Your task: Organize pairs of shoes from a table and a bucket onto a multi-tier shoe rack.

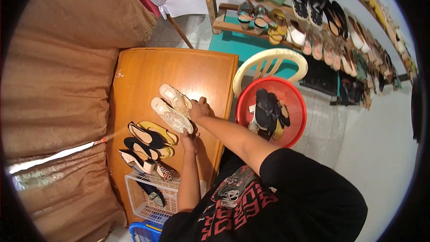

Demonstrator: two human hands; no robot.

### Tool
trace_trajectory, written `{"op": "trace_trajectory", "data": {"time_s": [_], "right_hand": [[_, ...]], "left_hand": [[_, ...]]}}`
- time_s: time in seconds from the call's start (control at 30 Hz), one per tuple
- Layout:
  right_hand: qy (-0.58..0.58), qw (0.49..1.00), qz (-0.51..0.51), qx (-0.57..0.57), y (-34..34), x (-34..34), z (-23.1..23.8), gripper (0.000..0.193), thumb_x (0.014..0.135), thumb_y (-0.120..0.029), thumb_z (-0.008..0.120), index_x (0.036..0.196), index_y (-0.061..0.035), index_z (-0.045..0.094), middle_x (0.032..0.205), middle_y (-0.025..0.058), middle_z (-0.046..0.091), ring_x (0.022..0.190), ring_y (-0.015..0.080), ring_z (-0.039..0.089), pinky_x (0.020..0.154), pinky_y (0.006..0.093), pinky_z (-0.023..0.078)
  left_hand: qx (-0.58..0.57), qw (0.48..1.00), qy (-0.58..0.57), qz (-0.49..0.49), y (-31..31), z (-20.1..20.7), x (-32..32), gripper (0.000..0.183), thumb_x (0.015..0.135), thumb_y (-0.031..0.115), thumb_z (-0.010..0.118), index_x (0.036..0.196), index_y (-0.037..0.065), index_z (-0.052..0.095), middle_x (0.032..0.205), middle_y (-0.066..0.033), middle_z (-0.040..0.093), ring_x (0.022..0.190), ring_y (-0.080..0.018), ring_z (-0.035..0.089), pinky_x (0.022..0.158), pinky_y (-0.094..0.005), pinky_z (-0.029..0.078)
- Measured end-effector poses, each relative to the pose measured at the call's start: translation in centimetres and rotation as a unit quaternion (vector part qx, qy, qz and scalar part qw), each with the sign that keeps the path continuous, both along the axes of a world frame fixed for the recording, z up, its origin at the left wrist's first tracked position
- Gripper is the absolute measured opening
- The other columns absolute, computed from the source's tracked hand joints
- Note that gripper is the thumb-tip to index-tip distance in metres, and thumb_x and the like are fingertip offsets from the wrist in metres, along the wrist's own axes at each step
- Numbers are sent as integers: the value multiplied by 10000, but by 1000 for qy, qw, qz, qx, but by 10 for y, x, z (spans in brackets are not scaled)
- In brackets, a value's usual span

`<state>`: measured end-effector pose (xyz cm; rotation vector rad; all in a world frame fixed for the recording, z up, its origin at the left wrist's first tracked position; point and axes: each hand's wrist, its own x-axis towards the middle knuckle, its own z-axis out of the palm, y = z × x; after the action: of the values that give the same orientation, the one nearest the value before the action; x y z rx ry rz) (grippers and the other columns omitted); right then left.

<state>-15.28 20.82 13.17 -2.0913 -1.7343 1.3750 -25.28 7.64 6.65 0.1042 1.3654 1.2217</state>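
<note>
In the head view, grasps the heel end of a pale shoe (170, 114) in the left grip (190, 141) and of its mate (174, 97) in the right grip (200, 109). Holds both side by side over the wooden surface (179, 65), toes toward upper left. Has a row of shoes (155, 140) near the left grip, a white basket (154, 218) beside these, a red basin (295, 112) at right.

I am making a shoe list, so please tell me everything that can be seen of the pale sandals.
The pale sandals are a cream pair with rounded ends and shiny, wrinkled-looking uppers. They are side by side over the table; whether they touch it is unclear. The left hand touches the near end of one, the right hand the near end of the other.
</note>
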Motion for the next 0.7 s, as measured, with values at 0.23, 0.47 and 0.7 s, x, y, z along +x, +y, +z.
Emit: {"op": "trace_trajectory", "data": {"time_s": [0.23,0.47,0.7], "right_hand": [[33,998,-18,46,-4,16,-13,313,919,-206,512,1189,-75,601,1300,238,456,1216,400,497,1022,443,427],[90,988,36,120,-27,68,-36,242,898,-194,532,1072,-52,623,1060,218,599,1152,358,555,913,432,466],[327,927,-58,175,-112,183,-43,316,794,-85,761,859,-67,452,753,16,424,778,123,507,710,305,466]], "left_hand": [[8,998,-66,-15,-8,12,-1,361,1041,390,414,1252,111,504,1127,-53,621,994,-225,605,871,-409,439],[73,992,-75,-66,-49,4,23,373,1022,350,492,1311,115,470,1192,-62,596,1063,-230,583,873,-394,438],[81,974,-75,-200,-89,49,71,430,993,167,559,1377,39,414,1286,-104,556,1158,-228,535,999,-387,415]]}}
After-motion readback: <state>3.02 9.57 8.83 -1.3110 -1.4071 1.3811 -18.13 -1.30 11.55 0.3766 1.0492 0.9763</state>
